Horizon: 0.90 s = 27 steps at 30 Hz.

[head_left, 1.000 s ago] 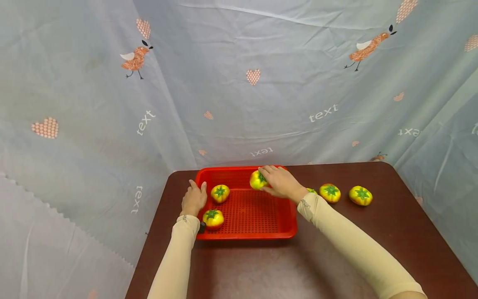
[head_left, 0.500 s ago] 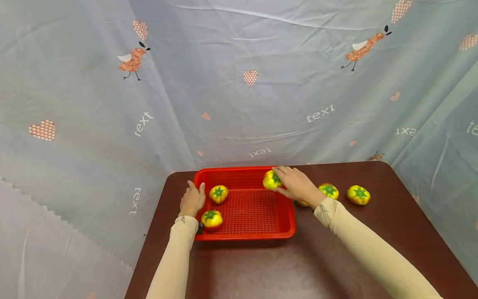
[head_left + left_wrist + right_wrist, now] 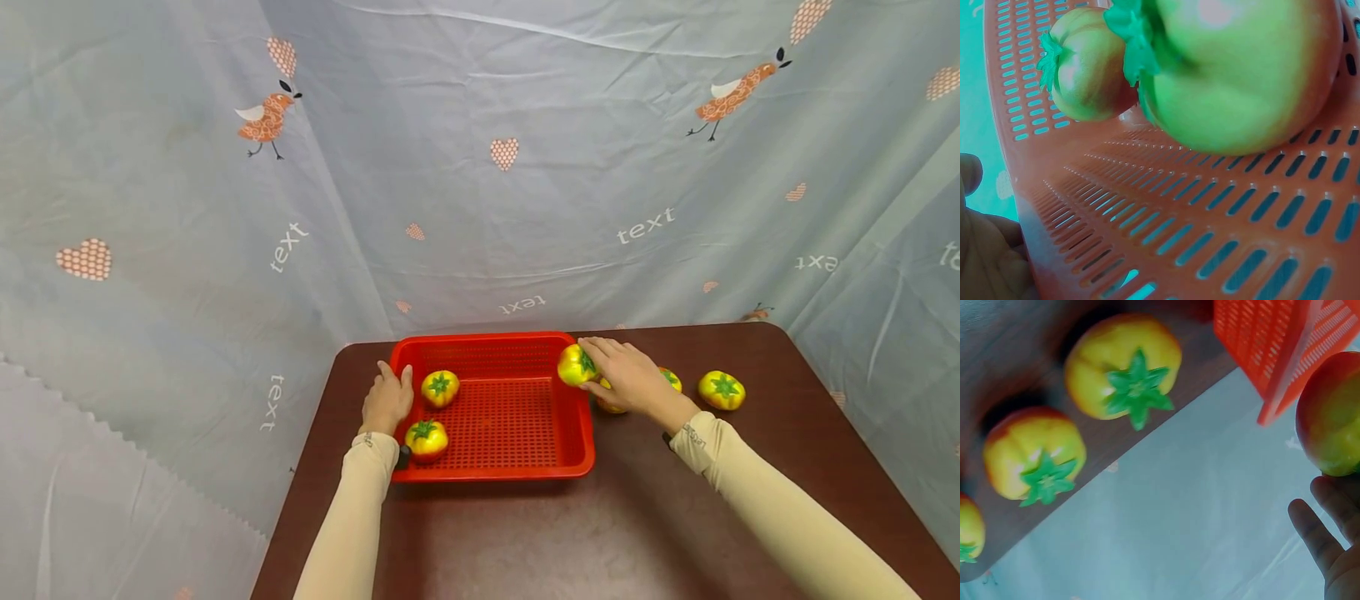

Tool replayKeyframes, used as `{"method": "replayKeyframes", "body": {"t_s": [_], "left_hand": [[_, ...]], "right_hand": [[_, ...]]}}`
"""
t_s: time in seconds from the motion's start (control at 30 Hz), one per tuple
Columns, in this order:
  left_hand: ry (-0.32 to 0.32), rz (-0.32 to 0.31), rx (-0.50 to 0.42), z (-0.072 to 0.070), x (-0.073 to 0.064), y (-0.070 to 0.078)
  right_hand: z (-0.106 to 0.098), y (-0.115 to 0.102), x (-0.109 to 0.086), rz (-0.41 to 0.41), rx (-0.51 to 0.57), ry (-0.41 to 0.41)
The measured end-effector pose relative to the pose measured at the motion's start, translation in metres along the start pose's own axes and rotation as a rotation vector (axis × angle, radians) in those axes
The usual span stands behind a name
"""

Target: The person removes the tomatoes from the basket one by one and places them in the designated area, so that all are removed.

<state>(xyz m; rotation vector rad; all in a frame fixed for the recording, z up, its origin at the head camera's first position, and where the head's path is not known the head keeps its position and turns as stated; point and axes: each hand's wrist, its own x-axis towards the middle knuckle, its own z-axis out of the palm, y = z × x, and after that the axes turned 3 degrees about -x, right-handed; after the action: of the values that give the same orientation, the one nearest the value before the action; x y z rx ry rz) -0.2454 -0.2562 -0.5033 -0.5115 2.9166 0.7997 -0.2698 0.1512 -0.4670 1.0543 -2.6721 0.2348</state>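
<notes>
In the head view, my right hand pinches a yellow-red tomato with a green star-shaped top, just above the basket's right rim. The right wrist view shows this tomato at the fingertips, close to the basket wall. My left hand rests at the left rim of the red perforated basket, fingers fairly straight. Inside the basket by that hand lie two tomatoes, one farther back and one nearer. Both appear large in the left wrist view.
Right of the basket, a row of three tomatoes stands on the dark brown table: one partly behind my right hand, one half hidden, one in full view. A patterned grey curtain encloses the back and sides.
My right hand has carried the tomato rightward, from over the basket's inside to its right rim. My left hand and the two tomatoes in the basket have stayed put.
</notes>
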Motion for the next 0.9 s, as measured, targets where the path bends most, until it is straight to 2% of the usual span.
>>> {"method": "replayKeyframes", "body": {"t_s": [0.23,0.63,0.9], "left_hand": [[-0.004,0.003,0.0,0.0,0.001,-0.001],[-0.008,0.007,0.001,-0.001,0.001,0.0],[-0.015,0.006,0.001,0.0,0.001,-0.001]], "right_hand": [[-0.004,0.01,-0.029,0.043,-0.017,0.047],[0.003,0.011,-0.067,-0.027,-0.011,0.12],[0.013,0.005,-0.087,-0.053,-0.018,0.11]]}}
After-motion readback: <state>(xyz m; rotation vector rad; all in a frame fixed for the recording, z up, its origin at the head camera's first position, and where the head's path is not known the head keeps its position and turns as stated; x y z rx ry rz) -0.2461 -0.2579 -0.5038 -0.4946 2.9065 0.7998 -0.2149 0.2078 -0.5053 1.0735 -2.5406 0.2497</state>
